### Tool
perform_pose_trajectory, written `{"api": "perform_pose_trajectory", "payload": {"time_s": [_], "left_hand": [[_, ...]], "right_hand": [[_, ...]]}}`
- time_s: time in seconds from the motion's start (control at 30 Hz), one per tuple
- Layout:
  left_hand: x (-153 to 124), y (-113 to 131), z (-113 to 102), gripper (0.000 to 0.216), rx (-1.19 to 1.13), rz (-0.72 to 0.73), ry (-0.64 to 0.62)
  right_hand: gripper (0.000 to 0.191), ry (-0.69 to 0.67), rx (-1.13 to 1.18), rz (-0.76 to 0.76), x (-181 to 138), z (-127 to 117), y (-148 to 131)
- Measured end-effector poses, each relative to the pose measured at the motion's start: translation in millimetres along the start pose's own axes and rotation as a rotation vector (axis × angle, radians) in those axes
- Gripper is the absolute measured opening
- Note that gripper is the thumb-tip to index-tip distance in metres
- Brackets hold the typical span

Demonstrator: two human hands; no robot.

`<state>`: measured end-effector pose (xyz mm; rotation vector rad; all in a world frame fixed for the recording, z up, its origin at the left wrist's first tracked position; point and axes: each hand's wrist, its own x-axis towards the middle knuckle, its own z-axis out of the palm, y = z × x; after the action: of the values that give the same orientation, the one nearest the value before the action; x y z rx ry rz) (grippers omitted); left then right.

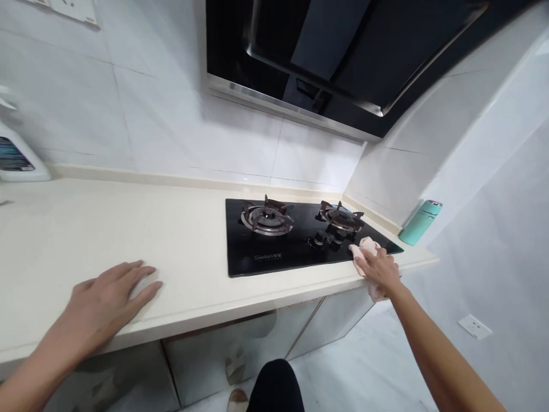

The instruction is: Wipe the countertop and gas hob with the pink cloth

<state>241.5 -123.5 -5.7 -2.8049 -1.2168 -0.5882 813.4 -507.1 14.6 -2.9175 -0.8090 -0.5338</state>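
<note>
My right hand [378, 269] is closed over a pale pink cloth [369, 246], pressing it on the front right part of the black gas stove [300, 252]. Part of the cloth hangs down over the counter's front edge. Beside the cloth are the stove's control knobs [328, 238]. My left hand [114, 294] lies flat on the cream countertop [180, 229], left of the stove, fingers spread and holding nothing. Two burners sit on the glass top, the left burner [266, 219] and the right burner [341, 217].
A green flask [421, 223] stands at the counter's right end. A white spray bottle [21, 157] is at the far left. The dark range hood [295, 63] hangs low above the stove. Cabinet doors [231, 349] lie below the counter's front edge.
</note>
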Motion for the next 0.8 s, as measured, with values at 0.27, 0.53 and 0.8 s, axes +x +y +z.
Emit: {"api": "perform_pose_trajectory", "payload": {"time_s": [0.27, 0.53, 0.8], "left_hand": [[-6.7, 26.3, -16.2, 0.057, -0.062, -0.048, -0.006], [-8.6, 28.6, -18.3, 0.057, -0.147, -0.056, 0.018], [-3.2, 14.9, -22.4, 0.061, -0.223, -0.117, -0.014]], "right_hand": [[0.048, 0.212, -0.017, -0.380, -93.7, -26.8, -126.1], [0.045, 0.202, 0.192, -0.688, -172.5, -82.6, -269.2], [0.029, 0.154, 0.470, -1.091, -234.4, -122.6, -374.8]]}}
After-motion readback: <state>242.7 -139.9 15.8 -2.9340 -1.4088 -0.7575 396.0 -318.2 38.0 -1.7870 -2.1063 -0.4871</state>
